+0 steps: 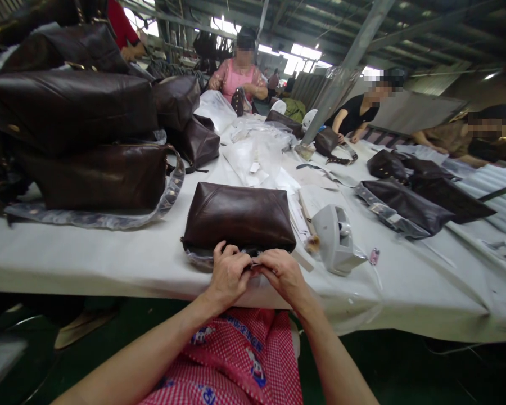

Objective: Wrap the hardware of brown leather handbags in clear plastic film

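Note:
A dark brown leather bag point(240, 216) lies on its side on the white-covered table point(152, 253), close to the front edge. Both my hands meet at the bag's near side. My left hand point(230, 273) is closed, thumb and fingers pinched together. My right hand point(280, 273) is closed in a pinch right beside it. A small pale edge shows between the fingertips, but its kind is too small to make out. Clear plastic wrap point(198, 259) shows under the bag's near left edge.
Stacked brown bags point(71, 107) rise at the left, one with a plastic-wrapped strap point(172, 185). A grey tape dispenser point(339, 239) stands to the right, near papers point(295, 208). More bags point(405, 208) lie at right. A person in pink point(236, 79) and others work across the table.

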Demonstrator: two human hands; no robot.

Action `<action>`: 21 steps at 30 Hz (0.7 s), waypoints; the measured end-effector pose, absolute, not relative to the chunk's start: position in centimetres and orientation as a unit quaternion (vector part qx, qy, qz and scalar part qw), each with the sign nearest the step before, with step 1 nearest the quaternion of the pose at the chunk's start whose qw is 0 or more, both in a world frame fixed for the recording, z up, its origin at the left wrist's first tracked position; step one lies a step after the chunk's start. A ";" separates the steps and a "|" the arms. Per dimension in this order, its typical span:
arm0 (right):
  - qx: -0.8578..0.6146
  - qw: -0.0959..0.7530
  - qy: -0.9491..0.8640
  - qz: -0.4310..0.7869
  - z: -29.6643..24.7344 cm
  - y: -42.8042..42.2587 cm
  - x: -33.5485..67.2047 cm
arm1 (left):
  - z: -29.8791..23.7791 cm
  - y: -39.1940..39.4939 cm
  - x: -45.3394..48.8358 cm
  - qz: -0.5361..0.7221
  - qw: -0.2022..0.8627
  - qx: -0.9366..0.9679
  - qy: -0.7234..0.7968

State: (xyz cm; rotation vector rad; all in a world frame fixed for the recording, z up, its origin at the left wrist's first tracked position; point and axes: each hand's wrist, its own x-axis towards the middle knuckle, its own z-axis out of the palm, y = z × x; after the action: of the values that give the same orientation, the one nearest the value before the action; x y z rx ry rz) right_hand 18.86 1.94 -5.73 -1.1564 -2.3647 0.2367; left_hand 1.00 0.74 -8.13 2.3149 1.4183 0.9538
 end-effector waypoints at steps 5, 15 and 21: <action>-0.423 0.251 -0.868 0.063 -6.9 1.9 18.5 | -7.7 0.6 0.8 0.315 0.142 0.794 0.500; -0.427 0.328 -0.832 0.134 -7.6 1.4 18.3 | -7.3 0.7 1.3 0.304 0.152 0.782 0.523; -0.384 0.283 -0.844 0.246 -6.2 2.8 19.6 | -7.6 0.9 1.3 0.313 0.161 0.775 0.525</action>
State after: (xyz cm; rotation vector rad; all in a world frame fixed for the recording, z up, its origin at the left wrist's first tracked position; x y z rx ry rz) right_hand 19.65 2.77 -6.21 -1.0279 -2.2592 0.6595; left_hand 1.27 0.88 -7.56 2.2135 1.4976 0.8924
